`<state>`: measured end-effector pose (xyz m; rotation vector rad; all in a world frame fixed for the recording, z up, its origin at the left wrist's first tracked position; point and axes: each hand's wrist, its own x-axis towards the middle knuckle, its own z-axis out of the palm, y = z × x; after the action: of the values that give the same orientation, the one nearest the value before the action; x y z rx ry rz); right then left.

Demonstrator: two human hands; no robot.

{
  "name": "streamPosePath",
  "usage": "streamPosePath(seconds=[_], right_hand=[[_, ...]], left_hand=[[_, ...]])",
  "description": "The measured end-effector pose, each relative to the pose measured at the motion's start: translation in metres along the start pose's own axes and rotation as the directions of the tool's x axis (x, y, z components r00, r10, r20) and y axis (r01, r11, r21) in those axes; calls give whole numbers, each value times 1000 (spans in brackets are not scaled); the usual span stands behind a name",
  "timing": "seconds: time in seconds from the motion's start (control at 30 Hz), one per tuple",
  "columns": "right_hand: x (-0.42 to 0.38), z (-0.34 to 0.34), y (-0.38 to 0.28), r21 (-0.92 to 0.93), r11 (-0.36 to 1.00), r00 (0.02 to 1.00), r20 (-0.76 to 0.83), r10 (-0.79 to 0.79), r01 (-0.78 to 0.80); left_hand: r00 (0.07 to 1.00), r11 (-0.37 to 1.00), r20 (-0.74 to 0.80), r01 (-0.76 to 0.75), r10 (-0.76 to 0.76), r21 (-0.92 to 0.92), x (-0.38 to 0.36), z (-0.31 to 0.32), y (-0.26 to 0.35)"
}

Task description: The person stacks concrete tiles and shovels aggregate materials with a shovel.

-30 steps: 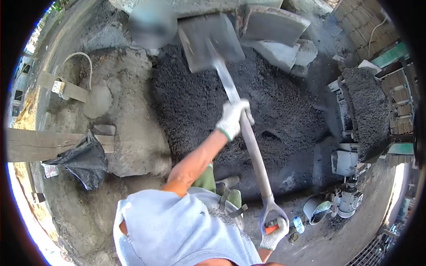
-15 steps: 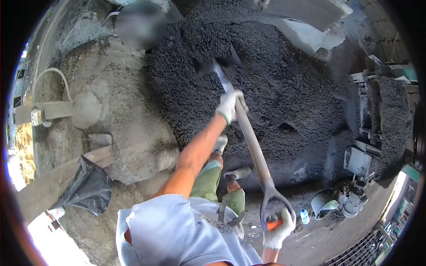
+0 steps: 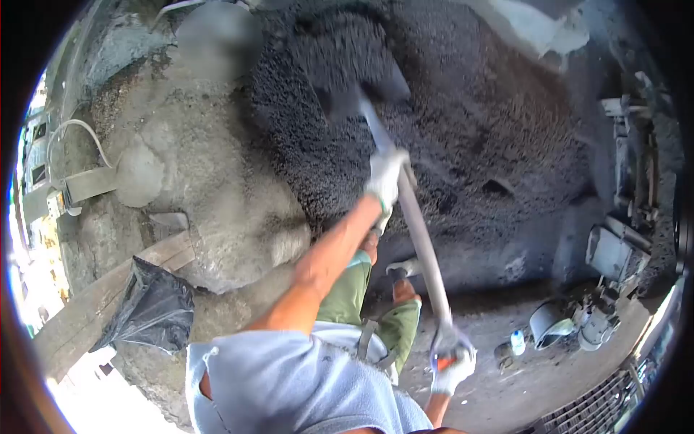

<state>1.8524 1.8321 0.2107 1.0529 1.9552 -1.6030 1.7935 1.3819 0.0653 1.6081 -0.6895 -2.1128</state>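
My left hand point(image 3: 387, 173), in a white glove, is closed round the lower shaft of a shovel point(image 3: 426, 253). At the other end, my gloved right hand point(image 3: 455, 372) grips the D-shaped handle, which has an orange crosspiece. The shovel slants away from me, and its dark blade point(image 3: 395, 85) carries a heap of dark, crumbly wet mix point(image 3: 347, 54). The blade and its load are smeared by motion. Beneath and around it spreads a large bed of the same dark mix point(image 3: 463, 130).
A pale, rough mound point(image 3: 210, 173) lies to the left, beside a wooden plank point(image 3: 94, 304) and a black plastic bag point(image 3: 148, 311). On the right are a bucket point(image 3: 551, 325), a plastic bottle point(image 3: 517, 342) and a metal grate point(image 3: 589, 412).
The blade looks larger and nearer, with more of the heaped mix showing on it. Both hands keep their hold on the shovel. The surroundings have shifted in view.
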Motion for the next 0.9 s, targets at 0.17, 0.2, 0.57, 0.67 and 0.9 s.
streamPosePath(seconds=[0.17,0.2,0.57,0.67,0.9], right_hand=[[-41,-123,-72,-320,945,996,-41,-80,63],[-51,-108,-81,-281,957,996,-31,-82,70],[-15,91,-36,-95,980,983,74,-166,173],[31,86,18,-176,952,965,122,-231,250],[-6,-60,62,-119,991,997,-11,-71,69]], left_hand=[[967,944,73,256,-246,-207,-74,-25,-44],[956,936,49,292,-288,-199,-78,-25,-34],[983,966,52,182,-175,-182,79,-37,67],[998,996,30,64,-62,-63,99,-48,31],[986,993,-118,115,-115,-3,-41,-65,-13]])
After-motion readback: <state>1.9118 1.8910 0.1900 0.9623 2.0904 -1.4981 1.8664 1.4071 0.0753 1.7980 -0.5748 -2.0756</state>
